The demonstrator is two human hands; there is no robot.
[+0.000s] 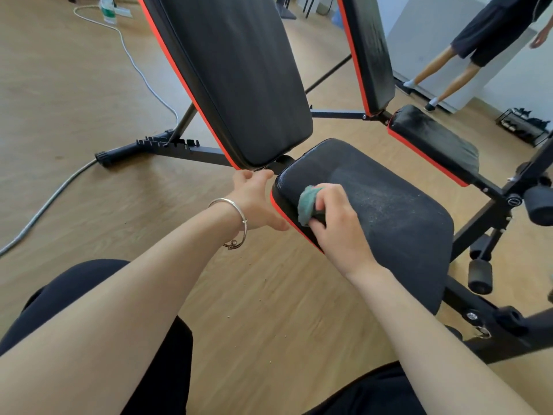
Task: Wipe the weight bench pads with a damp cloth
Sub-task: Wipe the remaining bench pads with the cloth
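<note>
Home gym rm: weight bench (374,223), wood floor (74,85), shoe rack (522,127).

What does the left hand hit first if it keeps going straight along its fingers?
Likely the lower end of the backrest pad: the left hand is open, fingertips just short of its bottom edge, near the hinge gap beside the seat pad. Depth is unclear; they may already touch.

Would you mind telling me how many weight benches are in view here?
2. The near bench is under the right hand, which presses a green cloth on its seat. The second bench stands behind it on the right. Others may lie outside the frame.
</note>
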